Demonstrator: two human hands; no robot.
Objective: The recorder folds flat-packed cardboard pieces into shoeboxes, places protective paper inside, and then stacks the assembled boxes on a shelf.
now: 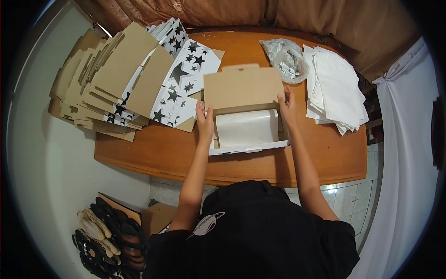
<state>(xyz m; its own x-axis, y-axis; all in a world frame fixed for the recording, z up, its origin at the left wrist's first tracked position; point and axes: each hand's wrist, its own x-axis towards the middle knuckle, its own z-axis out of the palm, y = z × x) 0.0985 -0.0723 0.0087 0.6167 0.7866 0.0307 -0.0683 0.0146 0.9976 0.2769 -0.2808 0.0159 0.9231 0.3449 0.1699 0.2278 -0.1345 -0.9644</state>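
At the centre of the frame, on a wooden counter [139, 151], we see an open cardboard box [244, 88] with white paper [247, 129] inside. Our left hand [204, 122] pinches its left side; our right hand [289, 110] pinches its right edge by the raised lid. Black stars [179, 73] decorate cartons [121, 69] at upper left. Our black shirt [265, 232], lower centre, bears a pale emblem [207, 224], too small to read.
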